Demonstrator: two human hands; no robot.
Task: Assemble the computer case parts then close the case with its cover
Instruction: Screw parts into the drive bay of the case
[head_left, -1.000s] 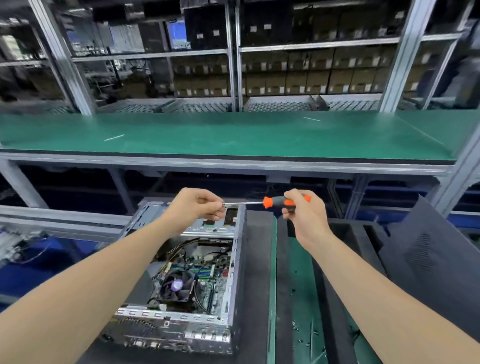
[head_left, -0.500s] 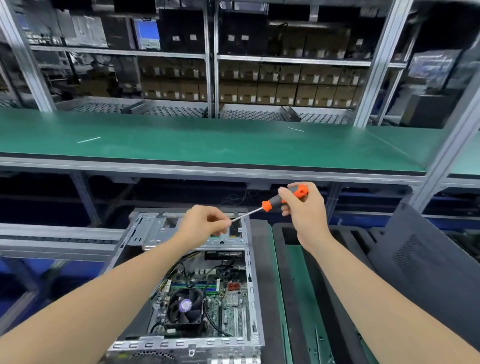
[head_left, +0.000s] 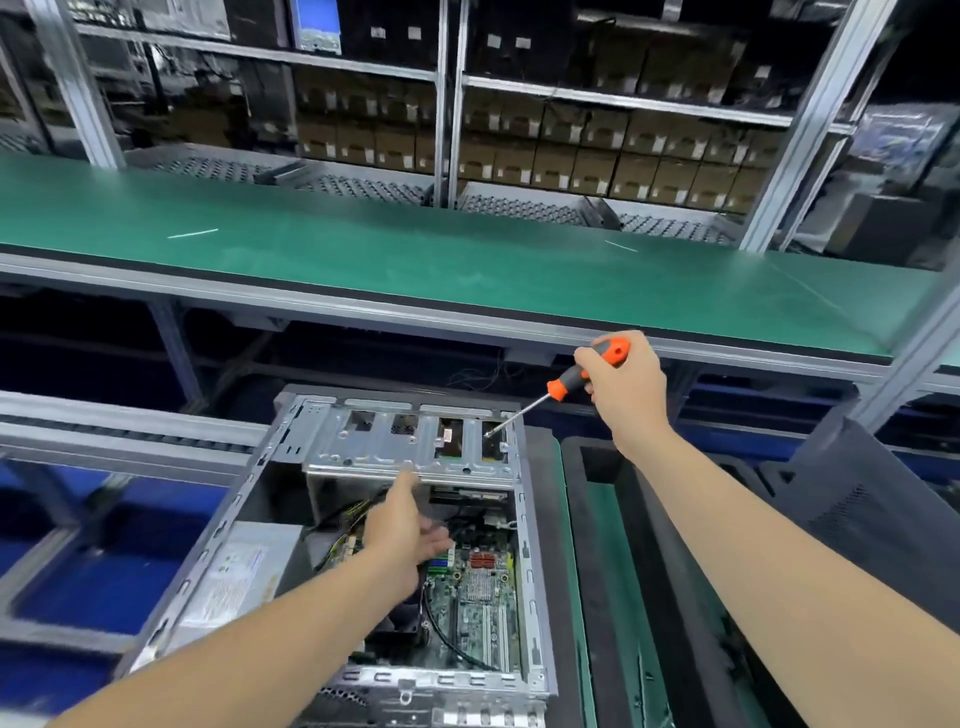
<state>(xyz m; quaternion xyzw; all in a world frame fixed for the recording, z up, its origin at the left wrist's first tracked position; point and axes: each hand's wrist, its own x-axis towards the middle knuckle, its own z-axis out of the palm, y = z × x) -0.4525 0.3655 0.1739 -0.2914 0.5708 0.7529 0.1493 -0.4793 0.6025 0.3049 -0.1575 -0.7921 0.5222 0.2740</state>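
Computer case (head_left: 441, 680) sits lower centre; right hand (head_left: 628, 389) grips screwdriver (head_left: 560, 388), tip at its drive cage (head_left: 374, 441); left hand (head_left: 405, 530) spreads loosely over motherboard (head_left: 478, 597).

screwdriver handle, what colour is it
The screwdriver handle is orange and dark grey; head view shows it best.

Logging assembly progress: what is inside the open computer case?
Visible: motherboard, power supply, black cable, metal drive cage. The left hand and forearm cover part of the board.

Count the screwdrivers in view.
1. The orange-handled screwdriver is held in the right hand, its tip at the drive cage; others may be hidden.
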